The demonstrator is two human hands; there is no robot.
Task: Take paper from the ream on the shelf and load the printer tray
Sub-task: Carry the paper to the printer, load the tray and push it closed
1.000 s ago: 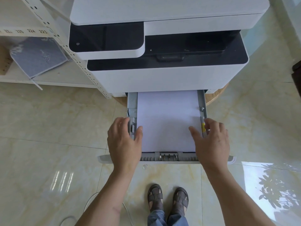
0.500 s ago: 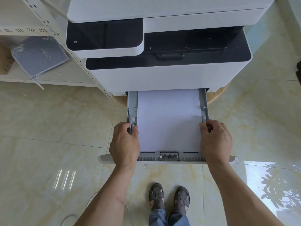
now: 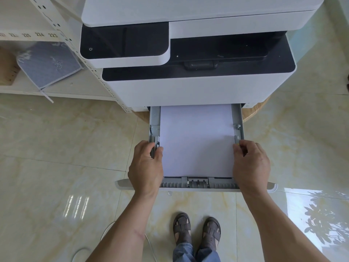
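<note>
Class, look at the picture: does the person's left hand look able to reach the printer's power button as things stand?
Probably yes. The left hand grips the left side of the tray, while the power button lies above and to its left on the control panel. Nothing stands between them, so only letting go and lifting seems needed.

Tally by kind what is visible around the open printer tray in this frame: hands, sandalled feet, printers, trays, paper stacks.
Hands: 2, the left hand and right hand, one at each side guide
Sandalled feet: 2
Printer: 1
Paper tray: 1
Paper stack: 1
Total: 7
</note>
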